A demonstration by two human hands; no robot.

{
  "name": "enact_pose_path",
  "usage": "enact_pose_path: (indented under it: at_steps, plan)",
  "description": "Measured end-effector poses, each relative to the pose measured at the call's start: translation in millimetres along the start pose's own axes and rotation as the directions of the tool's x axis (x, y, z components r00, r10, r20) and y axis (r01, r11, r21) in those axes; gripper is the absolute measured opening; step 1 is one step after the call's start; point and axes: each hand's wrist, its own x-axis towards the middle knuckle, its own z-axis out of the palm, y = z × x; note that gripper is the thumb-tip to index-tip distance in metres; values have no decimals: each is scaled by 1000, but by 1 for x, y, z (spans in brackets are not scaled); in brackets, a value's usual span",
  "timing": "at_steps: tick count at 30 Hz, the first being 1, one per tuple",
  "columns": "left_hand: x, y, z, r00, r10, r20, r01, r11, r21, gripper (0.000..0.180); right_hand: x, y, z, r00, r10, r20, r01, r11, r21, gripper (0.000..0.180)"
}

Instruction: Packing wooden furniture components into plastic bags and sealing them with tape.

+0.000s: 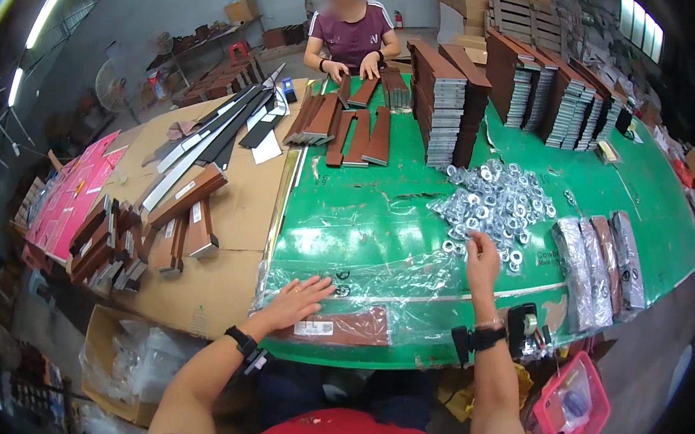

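My left hand (300,300) lies with its fingers stretched out on a sheet of clear plastic film (425,277) near the table's front edge. Just below it is a flat reddish-brown board (350,326) with a white label, lying under or inside the film. At the near side of a heap of small silver rings in clear bags (494,198), my right hand (484,264) has its fingertips drawn together. What they pinch, if anything, is too small to make out.
Tall stacks of brown boards (444,101) stand at the back of the green table (345,242). Wrapped bundles (582,275) lie to the right. More brown pieces (172,243) rest on cardboard at left. Across the table, a person (352,31) handles boards. A pink basket (574,410) sits below right.
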Motion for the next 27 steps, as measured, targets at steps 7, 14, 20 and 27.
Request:
enact_pose_path:
  at_steps: [7, 14, 20, 27]
  plan:
    - [5, -1, -6, 1000, -7, 31, 8, 999, -42, 56, -88, -219, -63, 796, -476, 374, 160, 761, 628, 12]
    - [14, 1, -1, 1000, -7, -2, 7, 1000, 2, 55, -102, -309, -144, 154, -984, 91, -219, 56, 974, 15]
    - [10, 0, 4, 997, -22, -68, 22, 1000, -1, 54, -141, -339, -123, 364, -921, 143, -296, 31, 955, 28]
    - [19, 4, 8, 998, -23, -55, 22, 999, -24, 54, -148, -371, -102, 145, -978, 150, -289, 103, 952, 31]
